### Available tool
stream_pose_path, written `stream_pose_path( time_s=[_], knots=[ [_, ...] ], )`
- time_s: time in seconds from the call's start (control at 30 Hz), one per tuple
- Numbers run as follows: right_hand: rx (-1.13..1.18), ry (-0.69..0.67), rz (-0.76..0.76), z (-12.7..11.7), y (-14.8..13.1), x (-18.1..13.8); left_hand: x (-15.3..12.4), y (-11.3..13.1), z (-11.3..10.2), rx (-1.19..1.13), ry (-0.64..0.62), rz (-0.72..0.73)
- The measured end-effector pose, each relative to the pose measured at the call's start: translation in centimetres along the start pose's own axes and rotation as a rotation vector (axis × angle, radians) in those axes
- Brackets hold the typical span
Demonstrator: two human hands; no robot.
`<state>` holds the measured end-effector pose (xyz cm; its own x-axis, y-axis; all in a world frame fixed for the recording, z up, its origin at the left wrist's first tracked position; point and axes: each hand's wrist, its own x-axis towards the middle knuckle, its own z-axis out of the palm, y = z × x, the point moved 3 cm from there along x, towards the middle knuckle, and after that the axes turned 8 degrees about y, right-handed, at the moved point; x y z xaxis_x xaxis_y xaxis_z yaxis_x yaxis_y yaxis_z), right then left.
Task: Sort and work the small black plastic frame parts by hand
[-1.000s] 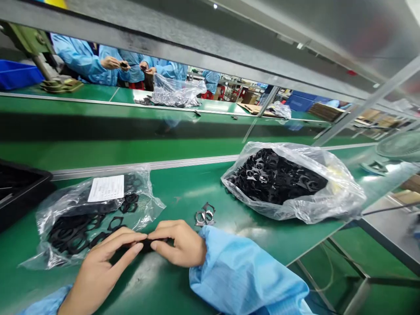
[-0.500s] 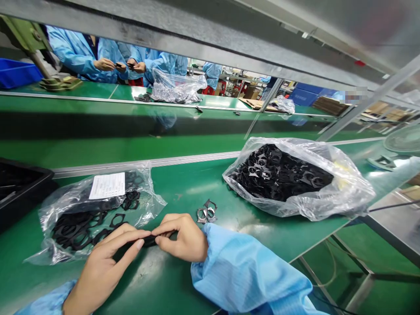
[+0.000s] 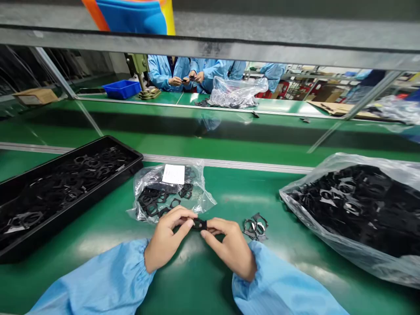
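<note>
Two hands are at work, with one small black flat piece between them. The left hand (image 3: 169,238) pinches one end of this small black flat piece (image 3: 199,224) between thumb and fingers; the right hand (image 3: 231,247) pinches the other end in the same way. The piece is in front of the small bag, to its right. Beside the right hand lies one group of thin dark ring-shaped parts (image 3: 256,226); I count at least three, overlapping.

The smooth green surface (image 3: 193,280) shows between the forearms and between the two bags. A pale metal strip (image 3: 229,164) marks its far edge.

Three containers stand here. One long black plastic tray (image 3: 75,205) at left holds many black parts. One small clear plastic bag (image 3: 205,199), with one white label (image 3: 173,174), holds black ring parts. One large clear plastic bag (image 3: 331,245) at right holds a big heap of black parts.
</note>
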<state>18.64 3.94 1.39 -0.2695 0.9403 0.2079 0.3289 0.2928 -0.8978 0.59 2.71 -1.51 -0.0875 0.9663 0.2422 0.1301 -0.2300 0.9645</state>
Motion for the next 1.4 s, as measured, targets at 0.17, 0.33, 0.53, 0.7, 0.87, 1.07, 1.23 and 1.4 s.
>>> stream_pose_path(
  time_s=[0.17, 0.33, 0.53, 0.7, 0.87, 1.07, 1.23, 1.4],
  knots=[
    [-0.055, 0.013, -0.036, -0.3, -0.4, 0.2, -0.2, 0.1, 0.1, -0.007, -0.037, -0.057],
    [-0.043, -0.007, -0.057, -0.2, -0.3, 0.2, -0.1, 0.4, 0.2, 0.093, -0.165, 0.022],
    [0.143, 0.037, 0.111, 0.2, 0.4, 0.4, -0.3, 0.6, 0.2, -0.006, -0.156, -0.047],
    [0.315, 0.033, 0.247, 1.0, 0.8, 0.5, -0.3, 0.9, -0.4, 0.023, -0.088, 0.004],
    [0.358, 0.029, 0.249, 1.2, 0.6, 0.5, -0.4, 1.1, -0.6, 0.074, -0.070, 0.050],
    [0.171, 0.059, 0.067, 0.4, -0.1, 0.4, -0.6, 1.6, 0.1, 0.185, -0.092, 0.113],
    [0.074, 0.103, -0.043, 0.0, 0.0, 0.6, -0.2, 1.0, 0.5, 0.144, -0.109, 0.059],
    [0.082, 0.083, -0.020, -0.1, 0.1, 0.7, 0.0, 1.1, 0.4, 0.105, -0.129, 0.085]
  ],
)
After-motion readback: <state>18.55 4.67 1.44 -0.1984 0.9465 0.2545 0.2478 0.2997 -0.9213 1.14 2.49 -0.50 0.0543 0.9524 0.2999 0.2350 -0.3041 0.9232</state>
